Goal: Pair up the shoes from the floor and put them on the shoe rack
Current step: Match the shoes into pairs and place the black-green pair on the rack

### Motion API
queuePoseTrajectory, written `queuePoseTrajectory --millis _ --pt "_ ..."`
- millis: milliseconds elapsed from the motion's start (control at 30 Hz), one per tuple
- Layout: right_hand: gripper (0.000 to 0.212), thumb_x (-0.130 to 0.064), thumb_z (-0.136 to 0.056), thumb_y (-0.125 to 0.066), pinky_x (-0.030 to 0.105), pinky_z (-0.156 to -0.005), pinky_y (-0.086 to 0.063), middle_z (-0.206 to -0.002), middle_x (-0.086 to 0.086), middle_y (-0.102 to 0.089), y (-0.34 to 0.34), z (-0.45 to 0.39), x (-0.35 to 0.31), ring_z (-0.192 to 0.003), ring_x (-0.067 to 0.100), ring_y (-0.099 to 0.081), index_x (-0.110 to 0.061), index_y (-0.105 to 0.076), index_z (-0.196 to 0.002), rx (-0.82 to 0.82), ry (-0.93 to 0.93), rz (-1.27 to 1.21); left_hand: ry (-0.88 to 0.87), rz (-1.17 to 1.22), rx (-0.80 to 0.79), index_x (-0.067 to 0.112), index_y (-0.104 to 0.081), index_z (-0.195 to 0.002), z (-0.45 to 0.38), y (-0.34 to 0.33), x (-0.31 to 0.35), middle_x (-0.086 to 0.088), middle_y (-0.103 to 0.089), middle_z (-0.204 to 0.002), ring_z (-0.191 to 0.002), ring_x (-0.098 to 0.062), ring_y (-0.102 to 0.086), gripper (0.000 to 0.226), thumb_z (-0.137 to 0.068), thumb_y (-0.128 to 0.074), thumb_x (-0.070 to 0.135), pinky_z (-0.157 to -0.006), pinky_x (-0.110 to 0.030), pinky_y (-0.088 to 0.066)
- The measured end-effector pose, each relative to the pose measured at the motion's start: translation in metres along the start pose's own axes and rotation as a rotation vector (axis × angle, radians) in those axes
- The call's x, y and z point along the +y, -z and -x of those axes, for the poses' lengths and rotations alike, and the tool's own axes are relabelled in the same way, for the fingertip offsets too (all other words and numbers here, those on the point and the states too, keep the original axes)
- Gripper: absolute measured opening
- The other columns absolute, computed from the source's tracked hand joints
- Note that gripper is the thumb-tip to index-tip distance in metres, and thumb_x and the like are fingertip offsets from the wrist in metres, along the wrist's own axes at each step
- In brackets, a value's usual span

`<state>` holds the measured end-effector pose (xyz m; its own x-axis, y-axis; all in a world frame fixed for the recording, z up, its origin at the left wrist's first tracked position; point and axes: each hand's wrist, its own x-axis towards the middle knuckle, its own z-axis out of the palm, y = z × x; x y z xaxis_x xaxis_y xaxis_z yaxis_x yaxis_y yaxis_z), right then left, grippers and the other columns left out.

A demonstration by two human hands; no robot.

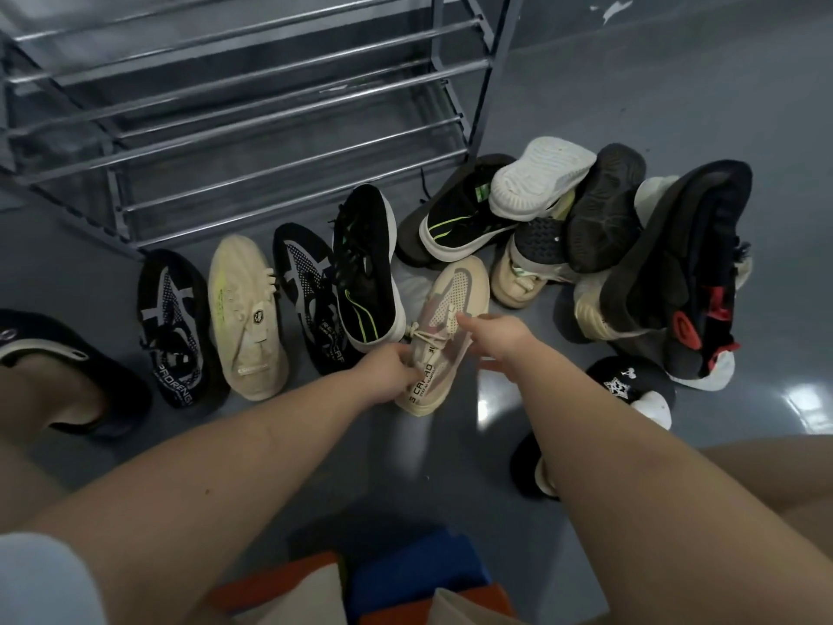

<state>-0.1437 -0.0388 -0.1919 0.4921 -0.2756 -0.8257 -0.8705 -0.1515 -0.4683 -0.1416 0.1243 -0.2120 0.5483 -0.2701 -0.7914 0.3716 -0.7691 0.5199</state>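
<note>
A beige mesh sneaker (450, 300) with printed lettering lies on the grey floor in the middle. My left hand (390, 372) grips its heel side. My right hand (496, 338) rests on its laces with fingers closed on them. To the left stands a row of shoes: a black patterned sneaker (173, 327), a cream sneaker (245, 318), a second black patterned sneaker (306, 286) and a black sneaker with a green stripe (365, 272). The metal shoe rack (252, 110) stands behind, its bars bare.
A heap of shoes lies at the right: a black-green sneaker (459, 214), a white sole (536, 178), a dark sole (604, 205), a black-red high-top (685, 272). A black slipper (626, 381) lies near my right arm. My left foot wears a dark sandal (67, 367).
</note>
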Motion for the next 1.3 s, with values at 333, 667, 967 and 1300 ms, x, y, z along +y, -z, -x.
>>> queuePoseTrajectory --millis 333,667,967,1300 --pt "0.06 -0.035 -0.092 -0.054 0.043 -0.1 -0.044 -0.142 0.014 -0.042 0.005 0.02 0.009 -0.126 0.033 -0.047 -0.014 -0.033 -0.144 0.146 0.313 0.795 -0.329 -0.401 0.149 0.022 -0.031 -0.146 0.026 0.012 0.025 0.0 -0.036 -0.15 -0.137 -0.018 -0.035 0.057 -0.093 -0.051 0.029 -0.111 -0.03 -0.03" --pt "0.06 -0.037 -0.092 -0.053 0.041 -0.104 -0.036 -0.145 0.009 -0.038 0.018 0.035 -0.011 -0.134 0.03 -0.035 -0.014 -0.032 -0.143 0.252 0.512 1.044 -0.457 -0.73 0.243 0.016 -0.011 -0.151 0.029 0.039 0.048 -0.007 -0.007 -0.159 -0.147 -0.022 -0.009 0.069 -0.095 -0.046 0.034 -0.12 -0.032 -0.009" --pt "0.064 -0.044 -0.09 -0.052 0.042 -0.104 -0.034 -0.143 0.011 -0.038 0.073 0.029 -0.07 -0.133 0.031 -0.035 -0.013 -0.032 -0.142 0.4 0.531 1.154 -0.456 -0.846 0.31 0.015 -0.006 -0.151 0.012 0.063 0.095 -0.009 0.001 -0.16 -0.147 -0.025 -0.003 0.071 -0.096 -0.044 0.036 -0.118 -0.035 -0.006" --pt "0.065 -0.042 -0.092 -0.054 0.043 -0.102 -0.038 -0.146 0.01 -0.037 0.106 -0.013 -0.086 -0.133 0.03 -0.035 -0.015 -0.029 -0.145 0.377 0.514 1.09 -0.462 -0.844 0.28 0.023 -0.009 -0.151 -0.037 0.076 0.141 -0.01 -0.003 -0.159 -0.147 -0.027 -0.007 0.068 -0.096 -0.045 0.039 -0.118 -0.037 -0.012"
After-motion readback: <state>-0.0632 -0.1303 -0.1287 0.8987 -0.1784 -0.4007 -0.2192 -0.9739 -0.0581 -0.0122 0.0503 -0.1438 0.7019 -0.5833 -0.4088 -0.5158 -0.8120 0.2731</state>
